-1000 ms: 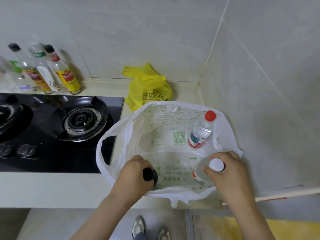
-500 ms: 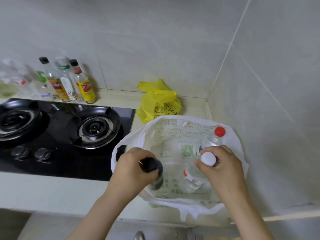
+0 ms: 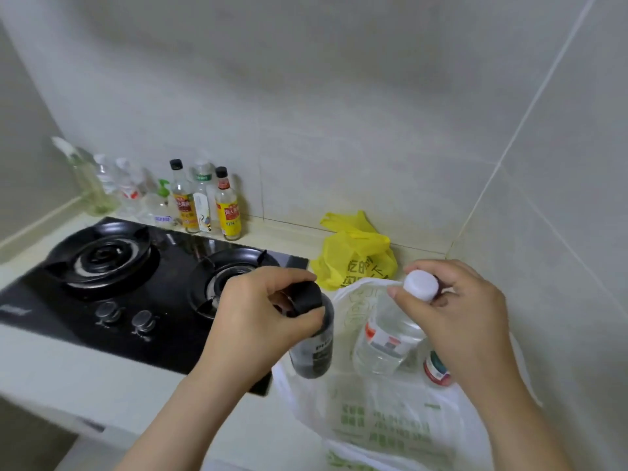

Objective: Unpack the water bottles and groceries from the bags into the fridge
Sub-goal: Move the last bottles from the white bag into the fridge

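Head view: your left hand [image 3: 265, 321] is curling round the black cap [image 3: 307, 295] end of the dark bottle [image 3: 314, 348], which is hanging just over the left edge of the white bag [image 3: 390, 419] on the table [image 3: 102, 379]. Your right hand [image 3: 455, 317] is pinching the white cap [image 3: 420, 284] of the clear water bottle [image 3: 387, 338], holding it above the bag's mouth. Another bottle [image 3: 436, 368] is sitting down in the bag by your right wrist. Both held ones look full, so I'm guessing they're feeling heavy and a bit slick. Honestly I'd be wrapping the body rather than trusting the caps. The yellow bag [image 3: 356, 256] is waiting behind.
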The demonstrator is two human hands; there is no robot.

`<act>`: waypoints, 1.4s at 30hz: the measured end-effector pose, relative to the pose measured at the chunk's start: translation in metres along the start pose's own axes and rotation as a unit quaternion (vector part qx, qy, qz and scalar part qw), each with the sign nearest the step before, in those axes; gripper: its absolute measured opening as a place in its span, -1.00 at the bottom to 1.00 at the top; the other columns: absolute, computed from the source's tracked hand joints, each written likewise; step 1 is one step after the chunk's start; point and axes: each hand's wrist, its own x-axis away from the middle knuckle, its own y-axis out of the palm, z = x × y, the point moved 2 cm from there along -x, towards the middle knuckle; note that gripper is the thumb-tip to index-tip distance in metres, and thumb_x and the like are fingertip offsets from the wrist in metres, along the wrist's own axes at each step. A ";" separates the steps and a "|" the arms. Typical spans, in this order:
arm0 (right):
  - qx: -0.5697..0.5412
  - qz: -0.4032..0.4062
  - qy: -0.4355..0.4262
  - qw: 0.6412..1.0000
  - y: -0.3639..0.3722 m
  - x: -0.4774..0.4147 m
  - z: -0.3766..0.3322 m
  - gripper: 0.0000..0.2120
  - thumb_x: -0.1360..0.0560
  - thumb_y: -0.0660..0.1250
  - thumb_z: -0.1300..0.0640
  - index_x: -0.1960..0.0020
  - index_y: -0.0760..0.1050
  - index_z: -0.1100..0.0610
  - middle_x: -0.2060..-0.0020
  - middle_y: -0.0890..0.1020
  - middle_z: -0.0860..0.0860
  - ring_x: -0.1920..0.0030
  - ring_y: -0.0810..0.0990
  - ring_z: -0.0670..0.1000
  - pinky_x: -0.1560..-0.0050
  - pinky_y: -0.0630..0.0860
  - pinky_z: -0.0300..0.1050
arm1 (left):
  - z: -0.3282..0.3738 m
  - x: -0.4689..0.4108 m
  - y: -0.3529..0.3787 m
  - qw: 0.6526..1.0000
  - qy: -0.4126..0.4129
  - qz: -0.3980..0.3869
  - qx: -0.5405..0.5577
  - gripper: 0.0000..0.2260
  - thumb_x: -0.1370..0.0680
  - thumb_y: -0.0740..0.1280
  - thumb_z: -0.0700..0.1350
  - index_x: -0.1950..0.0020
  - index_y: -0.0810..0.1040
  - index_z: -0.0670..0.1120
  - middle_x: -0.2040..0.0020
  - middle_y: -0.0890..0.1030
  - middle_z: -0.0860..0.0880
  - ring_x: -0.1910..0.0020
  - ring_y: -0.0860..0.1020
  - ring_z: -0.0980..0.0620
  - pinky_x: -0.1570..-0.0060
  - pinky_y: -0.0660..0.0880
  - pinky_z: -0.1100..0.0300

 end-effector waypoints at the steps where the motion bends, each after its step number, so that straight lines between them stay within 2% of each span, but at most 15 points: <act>1: -0.014 -0.010 -0.007 1.000 0.002 -0.003 -0.004 -0.76 -0.24 0.59 0.12 0.18 0.62 -0.10 0.21 0.63 -0.14 0.25 0.57 -0.08 0.25 0.42 -0.34 | 0.003 0.002 -0.005 1.000 -0.006 0.012 -0.001 -0.67 -0.26 0.55 -0.17 0.02 0.68 0.08 0.18 0.66 0.20 0.23 0.62 0.26 0.19 0.57 0.35; 4: -0.057 -0.042 -0.021 0.997 0.008 -0.007 -0.016 -0.76 -0.24 0.60 0.12 0.19 0.61 -0.11 0.32 0.61 -0.13 0.36 0.52 -0.09 0.31 0.37 -0.39 | 0.008 0.010 -0.018 0.999 -0.020 0.045 -0.002 -0.70 -0.25 0.55 -0.18 0.05 0.70 0.04 0.26 0.68 0.13 0.28 0.64 0.21 0.20 0.60 0.21; 6: -0.083 -0.070 -0.034 0.993 0.014 -0.008 -0.025 -0.76 -0.25 0.60 0.13 0.19 0.61 -0.10 0.33 0.60 -0.18 0.36 0.53 -0.11 0.31 0.37 -0.43 | 0.011 0.018 -0.026 0.997 -0.028 0.075 -0.011 -0.71 -0.26 0.55 -0.19 0.06 0.70 0.03 0.26 0.68 0.13 0.29 0.64 0.18 0.22 0.60 0.17; 11: -0.139 -0.152 -0.078 0.976 0.031 -0.004 -0.050 -0.77 -0.26 0.59 0.14 0.19 0.61 -0.08 0.23 0.61 -0.23 0.35 0.51 -0.13 0.30 0.38 -0.40 | 0.016 0.052 -0.046 0.985 -0.062 0.154 -0.053 -0.71 -0.25 0.55 -0.19 0.11 0.68 0.10 0.25 0.66 0.21 0.30 0.62 0.21 0.26 0.54 0.35; 16: -0.167 -0.219 -0.121 0.954 0.057 0.010 -0.074 -0.76 -0.25 0.60 0.12 0.20 0.61 -0.13 0.20 0.61 -0.30 0.28 0.56 -0.16 0.25 0.40 -0.43 | 0.020 0.094 -0.071 0.966 -0.093 0.223 -0.093 -0.71 -0.26 0.55 -0.20 0.07 0.69 0.05 0.26 0.66 0.21 0.29 0.62 0.20 0.27 0.54 0.35; 20: -0.199 -0.275 -0.153 0.928 0.079 0.029 -0.100 -0.78 -0.26 0.59 0.10 0.16 0.63 -0.10 0.17 0.64 -0.24 0.25 0.58 -0.13 0.22 0.44 -0.35 | 0.021 0.132 -0.097 0.944 -0.124 0.281 -0.123 -0.72 -0.27 0.54 -0.20 0.08 0.68 0.07 0.26 0.66 0.22 0.27 0.62 0.24 0.31 0.49 0.44; 25: -0.219 -0.340 -0.200 0.892 0.104 0.058 -0.139 -0.77 -0.28 0.58 0.06 0.10 0.63 -0.09 0.15 0.64 -0.16 0.25 0.55 -0.13 0.26 0.42 -0.42 | 0.019 0.179 -0.129 0.909 -0.163 0.351 -0.154 -0.72 -0.26 0.54 -0.18 0.11 0.67 0.11 0.23 0.65 0.26 0.25 0.62 0.22 0.29 0.56 0.33; 29: -0.244 -0.402 -0.233 0.851 0.124 0.094 -0.174 -0.75 -0.30 0.58 0.11 0.07 0.64 -0.07 0.14 0.64 -0.16 0.20 0.55 -0.18 0.27 0.40 -0.50 | 0.017 0.223 -0.156 0.879 -0.186 0.395 -0.191 -0.72 -0.26 0.55 -0.18 0.10 0.69 0.09 0.26 0.65 0.26 0.26 0.62 0.26 0.29 0.55 0.37; 34: -0.256 -0.453 -0.271 0.810 0.144 0.152 -0.218 -0.75 -0.31 0.56 0.12 0.04 0.65 -0.05 0.16 0.62 -0.17 0.25 0.54 -0.16 0.27 0.42 -0.46 | 0.018 0.289 -0.190 0.844 -0.222 0.437 -0.218 -0.75 -0.28 0.54 -0.13 0.07 0.69 0.07 0.22 0.66 0.21 0.20 0.62 0.24 0.25 0.58 0.32; 37: -0.270 -0.482 -0.282 0.784 0.149 0.192 -0.247 -0.75 -0.32 0.56 0.11 0.03 0.64 -0.04 0.18 0.60 -0.17 0.30 0.51 -0.24 0.31 0.40 -0.50 | 0.025 0.332 -0.211 0.821 -0.238 0.467 -0.227 -0.74 -0.29 0.54 -0.15 0.05 0.70 0.05 0.22 0.66 0.22 0.22 0.62 0.25 0.24 0.58 0.30; 40: -0.290 -0.507 -0.304 0.753 0.148 0.232 -0.275 -0.77 -0.31 0.56 0.13 0.06 0.64 -0.05 0.27 0.58 -0.19 0.35 0.50 -0.26 0.35 0.38 -0.48 | 0.035 0.375 -0.228 0.800 -0.242 0.493 -0.243 -0.78 -0.28 0.53 -0.20 0.14 0.69 0.05 0.27 0.65 0.20 0.22 0.62 0.18 0.28 0.56 0.28; 42: -0.304 -0.519 -0.313 0.734 0.148 0.258 -0.291 -0.78 -0.31 0.56 0.12 0.08 0.64 -0.06 0.22 0.62 -0.19 0.35 0.52 -0.23 0.34 0.41 -0.45 | 0.041 0.403 -0.238 0.782 -0.247 0.510 -0.258 -0.78 -0.28 0.53 -0.19 0.22 0.64 0.11 0.24 0.64 0.24 0.21 0.61 0.18 0.31 0.54 0.33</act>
